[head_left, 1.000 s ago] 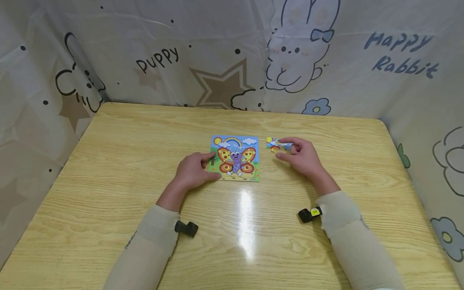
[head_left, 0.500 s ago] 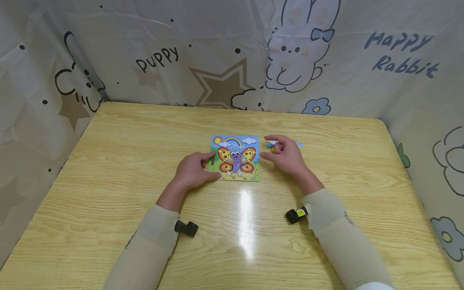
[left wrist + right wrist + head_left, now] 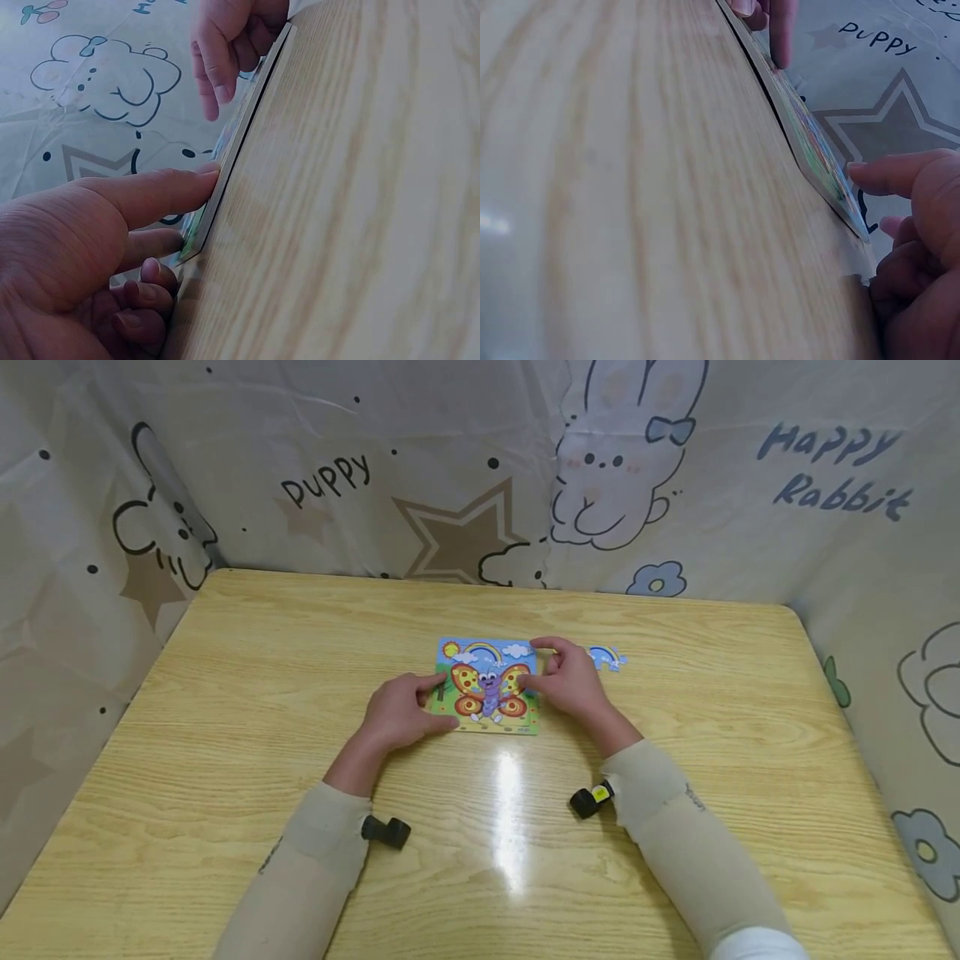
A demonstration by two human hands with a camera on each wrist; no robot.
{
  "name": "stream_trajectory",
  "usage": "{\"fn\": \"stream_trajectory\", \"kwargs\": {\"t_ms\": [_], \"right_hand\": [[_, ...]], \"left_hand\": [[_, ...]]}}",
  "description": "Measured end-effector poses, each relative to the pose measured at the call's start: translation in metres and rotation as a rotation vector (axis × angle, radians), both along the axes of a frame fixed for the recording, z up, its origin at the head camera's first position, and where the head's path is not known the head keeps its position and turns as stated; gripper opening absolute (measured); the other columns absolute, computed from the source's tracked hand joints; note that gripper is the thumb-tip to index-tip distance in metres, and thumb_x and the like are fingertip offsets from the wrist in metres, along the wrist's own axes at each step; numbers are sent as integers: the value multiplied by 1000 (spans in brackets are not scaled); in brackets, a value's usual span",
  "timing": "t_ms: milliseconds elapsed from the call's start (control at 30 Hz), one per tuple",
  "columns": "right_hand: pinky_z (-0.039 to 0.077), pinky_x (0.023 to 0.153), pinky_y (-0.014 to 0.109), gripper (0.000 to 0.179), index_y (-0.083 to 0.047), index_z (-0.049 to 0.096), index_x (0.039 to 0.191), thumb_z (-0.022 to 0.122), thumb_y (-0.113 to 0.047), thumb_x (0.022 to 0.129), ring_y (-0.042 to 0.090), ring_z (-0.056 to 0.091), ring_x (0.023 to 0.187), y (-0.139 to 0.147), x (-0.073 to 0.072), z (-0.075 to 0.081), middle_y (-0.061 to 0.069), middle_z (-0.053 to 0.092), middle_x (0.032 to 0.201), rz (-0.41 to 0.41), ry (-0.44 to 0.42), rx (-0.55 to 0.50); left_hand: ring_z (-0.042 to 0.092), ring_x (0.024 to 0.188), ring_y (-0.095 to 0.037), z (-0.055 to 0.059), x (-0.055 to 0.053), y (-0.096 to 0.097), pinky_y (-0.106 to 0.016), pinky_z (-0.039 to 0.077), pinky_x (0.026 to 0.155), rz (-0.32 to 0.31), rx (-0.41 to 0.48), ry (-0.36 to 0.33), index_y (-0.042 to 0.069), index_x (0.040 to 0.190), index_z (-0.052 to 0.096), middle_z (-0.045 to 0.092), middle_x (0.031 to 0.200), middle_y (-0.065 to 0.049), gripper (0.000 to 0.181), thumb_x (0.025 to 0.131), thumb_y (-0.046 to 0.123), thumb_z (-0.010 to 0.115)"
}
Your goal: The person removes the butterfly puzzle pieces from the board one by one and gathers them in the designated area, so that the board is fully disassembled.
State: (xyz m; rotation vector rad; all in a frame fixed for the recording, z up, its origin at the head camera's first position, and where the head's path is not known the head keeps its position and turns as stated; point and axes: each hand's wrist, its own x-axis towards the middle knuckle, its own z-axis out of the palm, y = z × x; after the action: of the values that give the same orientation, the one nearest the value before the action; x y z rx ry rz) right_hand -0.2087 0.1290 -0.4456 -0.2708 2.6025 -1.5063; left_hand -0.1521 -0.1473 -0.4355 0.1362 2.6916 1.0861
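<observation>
A square jigsaw puzzle with a purple butterfly, sun and rainbow lies flat on the table. My left hand holds its near left corner: the thumb is on the near edge and the index finger at the left side, as the left wrist view also shows, with the other fingers curled. Over the puzzle's right side is my right hand, its thumb and index finger apart and nothing visible between them. Right of that hand lies a blue rainbow puzzle piece; more of the loose pieces are hidden behind the hand.
The wood-grain table stretches around the puzzle, with a light reflection nearer the front. A printed curtain borders it at the back and both sides. Small black wrist cameras stick out from both sleeves.
My right hand has moved left from the loose pieces to the puzzle's right side, uncovering the rainbow piece. The left hand and the puzzle have stayed in place.
</observation>
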Motion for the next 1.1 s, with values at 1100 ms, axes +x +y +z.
{"fn": "stream_trajectory", "kwargs": {"t_ms": [1100], "right_hand": [[33,56,35,59,-10,63,130,88,-25,79,17,39,54,-3,-4,-1,2,45,62,37,-60,145]], "left_hand": [[43,76,-22,-3,-1,0,-37,31,67,5,-2,4,18,143,58,49,85,-7,76,76,36,88]]}}
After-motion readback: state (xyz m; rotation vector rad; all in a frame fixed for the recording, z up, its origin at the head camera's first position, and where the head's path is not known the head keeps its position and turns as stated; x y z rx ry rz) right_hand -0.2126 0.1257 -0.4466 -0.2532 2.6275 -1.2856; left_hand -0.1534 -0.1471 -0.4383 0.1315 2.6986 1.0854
